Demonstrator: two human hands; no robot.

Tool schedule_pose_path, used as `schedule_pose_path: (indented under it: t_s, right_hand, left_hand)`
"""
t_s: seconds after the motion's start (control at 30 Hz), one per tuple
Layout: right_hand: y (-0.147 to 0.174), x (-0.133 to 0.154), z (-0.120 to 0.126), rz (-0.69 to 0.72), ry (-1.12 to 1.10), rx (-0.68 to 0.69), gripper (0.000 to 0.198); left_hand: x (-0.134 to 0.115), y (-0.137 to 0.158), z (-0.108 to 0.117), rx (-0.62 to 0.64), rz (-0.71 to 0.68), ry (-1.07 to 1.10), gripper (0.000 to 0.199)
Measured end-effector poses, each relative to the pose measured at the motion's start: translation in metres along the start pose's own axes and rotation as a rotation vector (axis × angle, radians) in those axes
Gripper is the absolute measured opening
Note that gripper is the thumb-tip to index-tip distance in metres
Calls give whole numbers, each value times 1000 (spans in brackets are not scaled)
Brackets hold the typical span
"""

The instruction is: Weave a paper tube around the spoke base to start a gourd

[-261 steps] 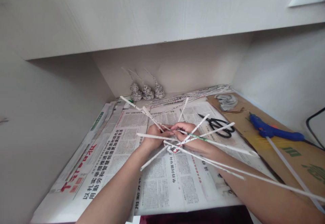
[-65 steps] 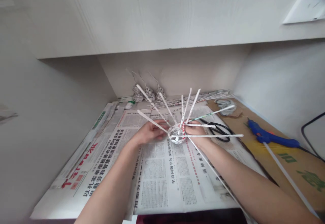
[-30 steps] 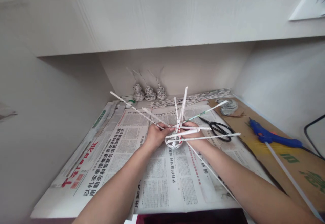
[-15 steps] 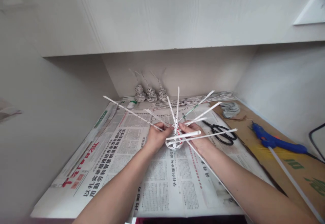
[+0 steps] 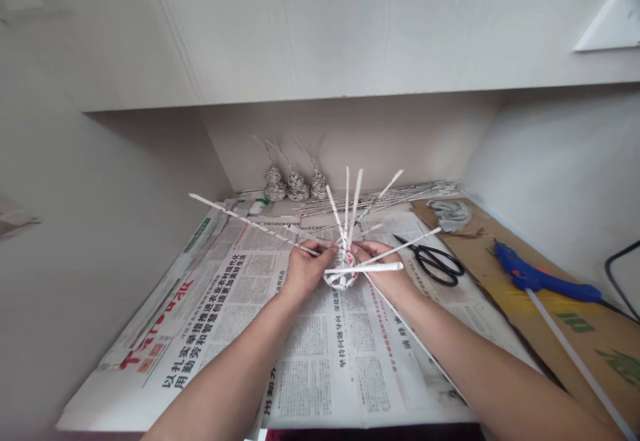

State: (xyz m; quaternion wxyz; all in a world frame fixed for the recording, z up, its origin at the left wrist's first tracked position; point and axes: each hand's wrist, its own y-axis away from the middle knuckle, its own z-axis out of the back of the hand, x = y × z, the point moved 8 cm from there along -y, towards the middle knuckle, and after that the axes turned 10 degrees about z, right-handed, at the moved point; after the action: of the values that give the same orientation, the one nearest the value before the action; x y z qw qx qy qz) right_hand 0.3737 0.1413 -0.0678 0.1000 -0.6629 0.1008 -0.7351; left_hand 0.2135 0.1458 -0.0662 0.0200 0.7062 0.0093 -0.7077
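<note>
Between my hands is a small woven piece [image 5: 341, 278] of rolled newspaper, held above the newspaper sheets. Several rolled paper sticks [image 5: 367, 268] fan out of it, up, left and right. My left hand [image 5: 309, 267] grips its left side, thumb and fingers pinched near the base of the sticks. On the other side my right hand [image 5: 383, 264] is closed round the right edge, with some fingertips hidden behind the sticks. A long thin paper strand [image 5: 415, 335] runs from the piece down across my right forearm.
Newspaper [image 5: 320, 361] covers the table. To the right lie black scissors [image 5: 436, 262], a grey cloth-like bundle [image 5: 450, 215] and a blue glue gun [image 5: 543, 279] on cardboard [image 5: 530, 314]. Three woven gourd shapes [image 5: 297, 186] and a pile of paper sticks [image 5: 390, 195] sit at the back.
The woven piece has turned slightly in my hands. One stick that pointed right now stands more upright, and another right-hand stick has swung higher. Both hands keep their hold.
</note>
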Motion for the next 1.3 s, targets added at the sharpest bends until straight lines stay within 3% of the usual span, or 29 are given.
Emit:
schedule_pose_path:
  t_s: [0.13, 0.27, 0.4, 0.53, 0.77, 0.87, 1.07, 1.3]
  right_hand:
    - [-2, 0, 4, 17, 47, -12, 27]
    - [-2, 12, 13, 112, 265, -38, 28]
    - [0, 23, 18, 198, 306, -103, 25]
    - [-4, 20, 17, 196, 119, -135, 23]
    - [-9, -7, 17, -81, -360, -224, 31]
    - [-7, -10, 16, -127, -446, -240, 33]
    - [-6, -6, 13, -59, -296, -177, 24]
    - [-10, 15, 31, 125, -342, -304, 23]
  left_hand:
    - [-3, 2, -4, 43, -3, 1, 25]
    - [-7, 4, -4, 18, -39, -63, 23]
    - [-10, 7, -7, 38, -69, -76, 21]
    - [-15, 12, -9, 20, -128, -163, 17]
    - [-12, 13, -10, 12, -116, -176, 22]
    - [-11, 13, -10, -2, -107, -176, 24]
    - [-10, 11, -12, 26, -114, -124, 22]
    - [-12, 13, -16, 69, -105, -137, 17]
